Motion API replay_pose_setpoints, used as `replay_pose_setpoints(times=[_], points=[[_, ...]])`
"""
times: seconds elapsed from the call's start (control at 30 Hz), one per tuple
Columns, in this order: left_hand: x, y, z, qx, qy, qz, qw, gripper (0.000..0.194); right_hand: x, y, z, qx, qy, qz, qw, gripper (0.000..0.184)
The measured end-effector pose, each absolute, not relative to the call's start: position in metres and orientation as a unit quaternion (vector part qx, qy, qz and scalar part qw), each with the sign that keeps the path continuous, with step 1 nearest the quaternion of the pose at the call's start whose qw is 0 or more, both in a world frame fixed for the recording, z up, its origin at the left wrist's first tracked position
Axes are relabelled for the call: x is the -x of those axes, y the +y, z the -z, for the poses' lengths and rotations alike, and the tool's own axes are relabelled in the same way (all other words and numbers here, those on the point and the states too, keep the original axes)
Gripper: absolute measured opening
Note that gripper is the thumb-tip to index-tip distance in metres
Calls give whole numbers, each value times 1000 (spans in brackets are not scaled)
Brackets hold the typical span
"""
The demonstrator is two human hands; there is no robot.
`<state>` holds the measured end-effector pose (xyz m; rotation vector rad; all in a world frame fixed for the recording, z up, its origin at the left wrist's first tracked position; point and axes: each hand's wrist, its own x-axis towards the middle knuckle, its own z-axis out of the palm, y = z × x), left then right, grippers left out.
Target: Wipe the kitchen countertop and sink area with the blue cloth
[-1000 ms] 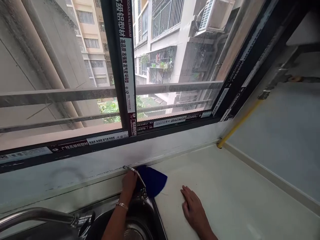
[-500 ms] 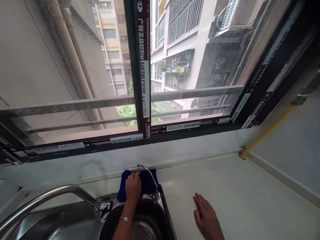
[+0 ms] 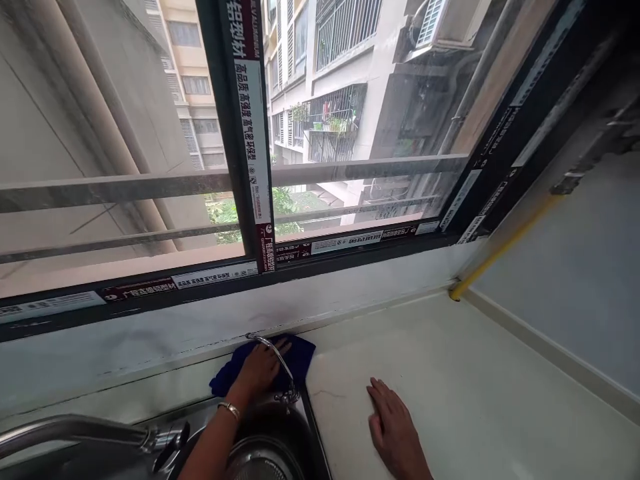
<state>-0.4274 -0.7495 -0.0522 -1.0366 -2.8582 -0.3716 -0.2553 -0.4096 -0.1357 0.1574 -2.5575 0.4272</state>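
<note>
My left hand (image 3: 261, 368) presses on a dark blue cloth (image 3: 303, 355) at the back rim of the sink, its fingers over the fabric. A thin curved chrome tap (image 3: 281, 360) stands in front of that hand and hides part of it. The cloth lies against the bottom of the wall and spreads to both sides of the hand. My right hand (image 3: 397, 430) rests on the pale countertop (image 3: 450, 387) to the right of the sink, fingers stretched out and holding nothing.
A large chrome faucet (image 3: 75, 430) reaches across the lower left. Below my left arm is the steel sink basin (image 3: 295, 433) with a round strainer (image 3: 257, 463). A window frame (image 3: 253, 167) rises behind the counter. At the right, a yellow pipe (image 3: 505, 243) meets the counter.
My left hand has slid right behind the small tap, and the cloth's right end now reaches past the tap. My view has turned right. My right hand stays resting on the countertop.
</note>
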Motion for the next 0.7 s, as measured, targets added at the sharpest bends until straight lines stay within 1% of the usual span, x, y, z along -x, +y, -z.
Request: replay_pose_setpoints(times=[0.17,0.27,0.5,0.7], points=[[442,-713,53,361,-924,123,18,51,253,-412,129,-46,-952,-158,257,58],[451,-695,53,377,-916,136,8,48,252,-412,125,-40,-954,-155,254,58],[464,-667,45,420,-892,165,2,49,253,-412,121,-40,-953,-149,261,56],[461,-638,48,398,-900,179,2,51,251,-413,117,-29,-956,-158,246,55]])
